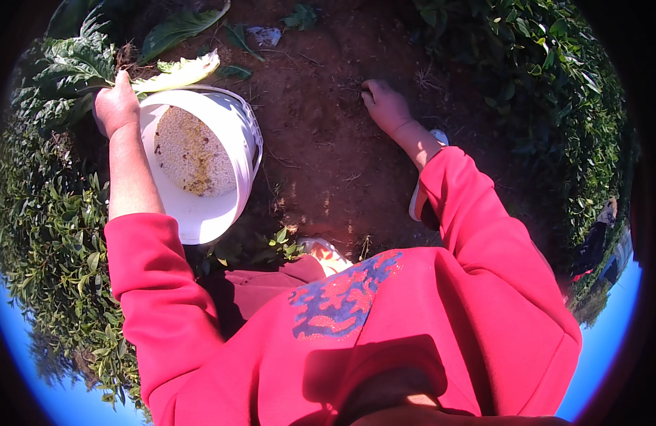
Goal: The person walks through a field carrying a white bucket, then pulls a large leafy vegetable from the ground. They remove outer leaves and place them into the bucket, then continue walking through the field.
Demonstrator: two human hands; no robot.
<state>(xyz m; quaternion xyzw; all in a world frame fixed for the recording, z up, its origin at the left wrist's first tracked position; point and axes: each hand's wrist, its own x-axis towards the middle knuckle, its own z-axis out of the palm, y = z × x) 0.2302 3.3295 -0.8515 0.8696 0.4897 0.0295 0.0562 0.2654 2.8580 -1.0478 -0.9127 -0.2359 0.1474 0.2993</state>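
My left hand [117,104] is closed at the upper left rim of a white plastic bucket [200,218], its fingers mostly hidden. The bucket tilts with its mouth toward me, and pale granules [192,152] streaked with yellow and dark specks cover its bottom. Just beyond my left thumb lie a leafy green vegetable [80,66], brown roots [126,56] and a pale cabbage-like leaf [181,72]. Over bare soil, my right hand [386,104] is lowered with its fingers curled. Whether anything is inside those fingers is hidden by shade.
Dense leafy bushes stand on the left [56,229] and right [562,106] of a reddish soil strip [317,154]. A loose green leaf [181,29] and a whitish scrap [265,36] lie ahead. My shoes [325,255] stand on the soil.
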